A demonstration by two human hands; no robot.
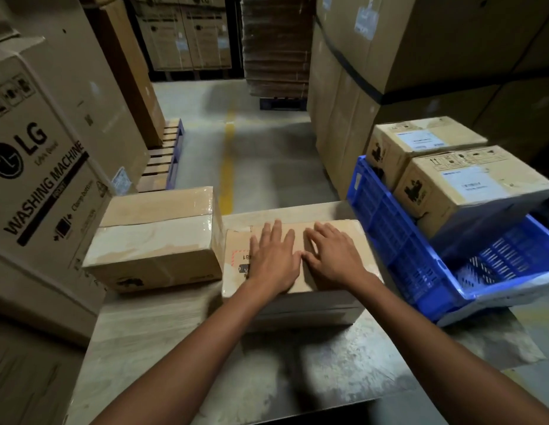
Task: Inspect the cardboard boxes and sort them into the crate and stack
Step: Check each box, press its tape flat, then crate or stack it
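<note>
A cardboard box [236, 256] lies on the metal table [162, 348] in front of me. My left hand [274, 259] and my right hand [334, 256] both rest flat on its top, fingers spread, side by side. A taped cardboard box [156, 237] stands to its left on the table. On the right a blue plastic crate [398, 250] sits tilted, holding two labelled cardboard boxes, one nearer [469, 185] and one farther [420, 142].
A large washing machine carton [43, 167] stands close on the left. Tall stacked cartons [389, 72] rise behind the crate. A concrete aisle with a yellow line [228, 161] runs ahead, with a wooden pallet [166, 154] at its left.
</note>
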